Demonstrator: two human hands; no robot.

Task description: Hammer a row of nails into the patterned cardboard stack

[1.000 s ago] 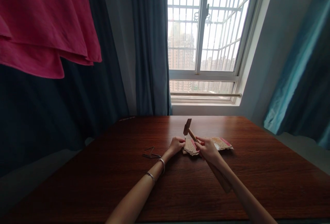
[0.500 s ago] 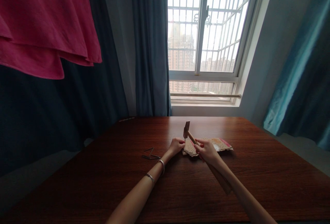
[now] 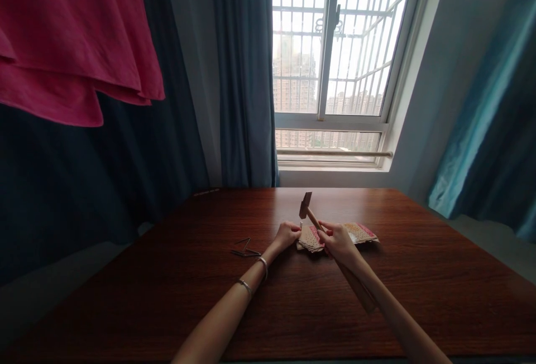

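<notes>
A small mallet (image 3: 306,206) with a wooden handle is gripped in my right hand (image 3: 340,243), its head raised just above and beyond the fingers of my left hand (image 3: 288,234). Those left fingers pinch a thin upright metal punch (image 3: 301,224) over the left edge of a fanned stack of patterned cardboard pieces (image 3: 310,239). A small gap separates the mallet head from the punch top. Part of the stack is hidden behind my right hand. The punch's lower end is covered by my left fingers.
Several thin dark metal rods (image 3: 246,250) lie to the left of my left hand on the brown wooden table (image 3: 176,291). Beyond the table's far edge is a barred window (image 3: 329,124). Blue curtains (image 3: 245,85) and a pink cloth (image 3: 79,46) hang at the left.
The mallet head has lifted slightly upward, away from the punch, as my right hand moved a little. My left hand keeps its place at the stack's edge.
</notes>
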